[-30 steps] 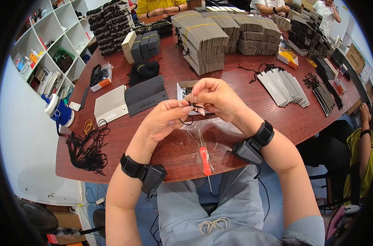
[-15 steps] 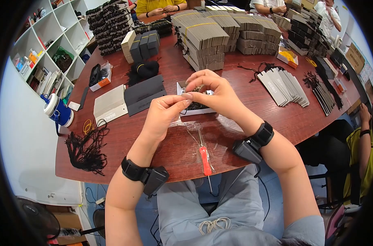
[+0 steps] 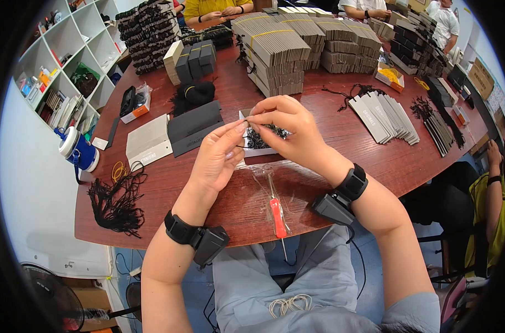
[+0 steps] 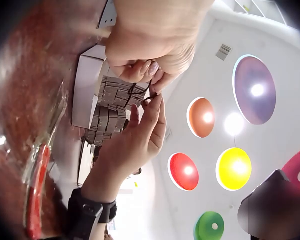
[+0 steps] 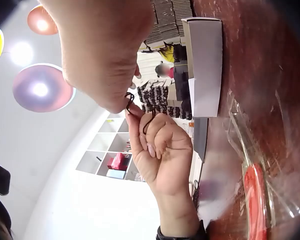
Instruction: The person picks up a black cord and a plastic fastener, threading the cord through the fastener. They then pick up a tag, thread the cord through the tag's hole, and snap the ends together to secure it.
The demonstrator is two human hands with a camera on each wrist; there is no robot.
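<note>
Both hands meet over a small white box that holds small black pieces. My left hand pinches a thin black cord between thumb and forefinger, its other fingers curled toward the palm. At the same spot, the thumb and fingertips of my right hand pinch the cord too. A loop of it shows by the fingertips in the right wrist view. Closer to the table edge lies a red-handled tool with a thin metal shaft, on clear plastic.
Beige card and dark card lie left of the box. A bundle of black cords sits at the left edge near a blue-and-white jug. Grey tags fan out at right; tall grey stacks stand behind.
The fingertips have shifted slightly up and left from over the box, uncovering more of its black contents. The cord loop that hung below the hands has drawn up. Both hands keep pinching.
</note>
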